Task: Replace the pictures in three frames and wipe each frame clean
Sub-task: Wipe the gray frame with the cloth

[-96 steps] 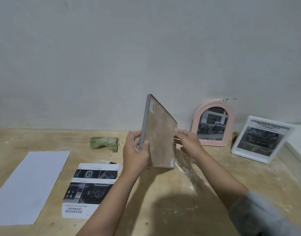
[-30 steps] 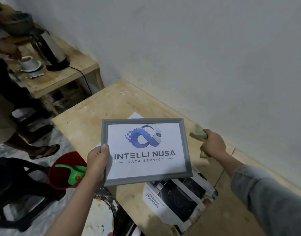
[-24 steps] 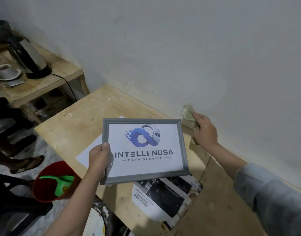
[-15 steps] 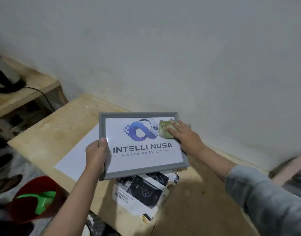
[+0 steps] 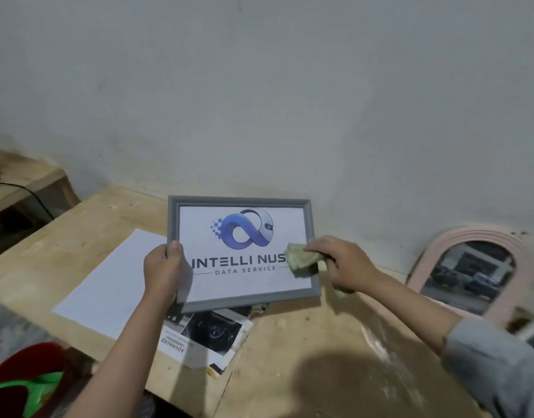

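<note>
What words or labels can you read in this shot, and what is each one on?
"INTELLI NUS": picture in the grey frame; the green cloth in the right hand hides the rest of the line.
"DATA SERVICE": same picture, line below.
"ADVANCED": printed sheet on the table under the frame, turned sideways.
Smaller print on that sheet: too blurred to read.
The left hand holds the frame.
</note>
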`<state>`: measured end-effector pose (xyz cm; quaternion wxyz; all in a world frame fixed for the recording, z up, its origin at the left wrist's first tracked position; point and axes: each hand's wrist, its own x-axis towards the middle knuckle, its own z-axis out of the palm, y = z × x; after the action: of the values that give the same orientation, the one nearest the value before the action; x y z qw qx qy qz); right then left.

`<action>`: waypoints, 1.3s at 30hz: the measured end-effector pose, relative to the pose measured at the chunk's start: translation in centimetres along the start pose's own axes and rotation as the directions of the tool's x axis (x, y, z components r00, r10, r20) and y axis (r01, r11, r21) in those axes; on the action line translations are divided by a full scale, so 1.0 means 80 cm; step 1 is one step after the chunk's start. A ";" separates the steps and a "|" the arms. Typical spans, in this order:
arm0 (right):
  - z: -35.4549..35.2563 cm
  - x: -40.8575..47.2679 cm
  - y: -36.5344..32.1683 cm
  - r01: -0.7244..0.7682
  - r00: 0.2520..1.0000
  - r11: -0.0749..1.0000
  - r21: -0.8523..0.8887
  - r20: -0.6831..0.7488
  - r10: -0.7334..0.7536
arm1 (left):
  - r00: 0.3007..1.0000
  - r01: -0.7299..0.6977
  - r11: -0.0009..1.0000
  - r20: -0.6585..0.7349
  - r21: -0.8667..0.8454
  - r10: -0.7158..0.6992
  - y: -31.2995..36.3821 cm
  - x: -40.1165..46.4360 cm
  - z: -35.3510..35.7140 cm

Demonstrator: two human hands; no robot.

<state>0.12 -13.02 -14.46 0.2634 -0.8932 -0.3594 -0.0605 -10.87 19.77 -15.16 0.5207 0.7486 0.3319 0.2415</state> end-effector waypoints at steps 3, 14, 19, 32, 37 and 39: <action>-0.024 0.024 0.009 0.044 0.980 0.981 -0.191 -0.180 -0.079 | 0.998 -0.017 1.000 0.056 -0.006 0.017 0.012 -0.022 0.017; 0.003 -0.093 0.052 0.268 0.952 0.889 -0.372 -0.036 -0.302 | 0.995 0.082 0.980 0.069 -0.180 -0.071 0.016 -0.071 0.043; -0.013 -0.139 0.041 0.110 0.941 0.993 -0.041 0.326 -0.091 | 0.999 0.033 0.991 0.008 -0.131 -0.032 0.025 -0.085 0.051; -0.058 -0.045 0.040 0.197 0.977 0.927 -0.319 -0.018 -0.214 | 0.984 0.047 0.985 0.176 -0.168 -0.017 0.059 -0.130 0.091; -0.019 -0.121 0.030 0.310 0.945 0.899 -0.310 -0.005 -0.328 | 0.989 0.043 0.984 0.147 -0.175 -0.017 0.061 -0.117 0.085; -0.012 -0.148 0.027 0.336 0.942 0.906 -0.258 0.071 -0.329 | 0.992 0.029 0.984 0.128 -0.176 -0.006 0.061 -0.115 0.084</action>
<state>-7.04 -22.05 -18.13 0.1223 -0.8468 -0.4982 -0.1409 -11.00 7.60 -13.02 0.6075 0.7100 0.2818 0.2176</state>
